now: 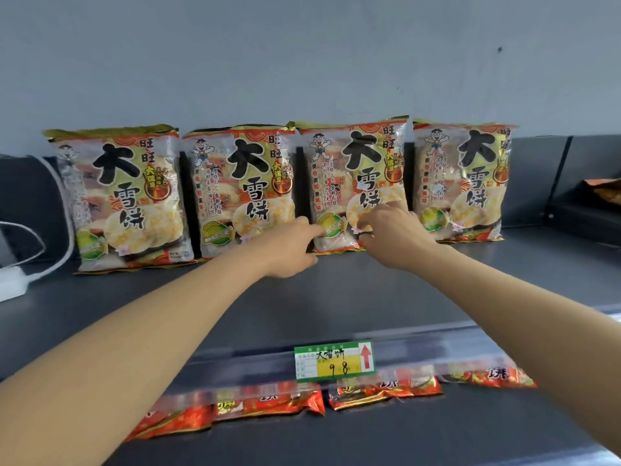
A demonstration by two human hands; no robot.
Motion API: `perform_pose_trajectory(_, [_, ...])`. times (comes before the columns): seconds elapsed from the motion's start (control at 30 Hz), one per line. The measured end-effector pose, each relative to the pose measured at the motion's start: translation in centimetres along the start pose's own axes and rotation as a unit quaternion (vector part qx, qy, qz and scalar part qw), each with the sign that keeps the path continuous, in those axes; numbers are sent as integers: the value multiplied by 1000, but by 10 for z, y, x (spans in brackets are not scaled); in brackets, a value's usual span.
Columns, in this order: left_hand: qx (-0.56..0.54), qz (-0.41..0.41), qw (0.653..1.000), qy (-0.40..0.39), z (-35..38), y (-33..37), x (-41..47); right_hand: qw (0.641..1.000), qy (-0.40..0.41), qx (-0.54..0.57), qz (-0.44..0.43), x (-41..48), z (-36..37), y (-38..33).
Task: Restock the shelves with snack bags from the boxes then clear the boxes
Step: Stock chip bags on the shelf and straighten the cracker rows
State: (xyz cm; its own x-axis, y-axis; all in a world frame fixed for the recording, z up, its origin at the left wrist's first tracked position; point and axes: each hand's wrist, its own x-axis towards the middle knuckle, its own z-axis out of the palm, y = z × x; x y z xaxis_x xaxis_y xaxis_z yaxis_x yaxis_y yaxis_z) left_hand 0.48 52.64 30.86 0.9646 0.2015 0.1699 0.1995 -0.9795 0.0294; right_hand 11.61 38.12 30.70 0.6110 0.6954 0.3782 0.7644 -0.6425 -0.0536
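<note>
Grey shelf [336, 297]: left hand [289, 247] touches the third snack bag [356, 163] with a straight forefinger; right hand [393, 235] pinches its lower front.

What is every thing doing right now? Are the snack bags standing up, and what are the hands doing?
Third snack bag, upright, touched by both hands.
Other three snack bags, upright in the same row, untouched.
Left hand, forefinger stretched onto the third bag's lower corner.
Right hand, fingertips on that bag's lower front.
Red bags, one level down, mostly hidden.
Price tag, fixed on the shelf edge.
</note>
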Motion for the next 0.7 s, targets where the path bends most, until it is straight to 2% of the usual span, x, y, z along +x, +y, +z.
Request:
perform_pose_trajectory(0.2, [4, -22, 999, 27, -16, -10, -51, 998, 5, 22, -65, -24, -9, -36])
perform_pose_trajectory(0.43, [-8, -13, 998, 62, -8, 47, -98, 992, 22, 50, -114, -63, -6, -32])
perform_pose_trajectory(0.6, [-51, 41, 995, 70, 2, 100, -127, 991, 30, 50, -123, -104, -6, -12])
perform_pose_trajectory(0.7, [-65, 105, 990, 69, 10, 128, -135, 995, 59, 33, -74, -138, -15, 8])
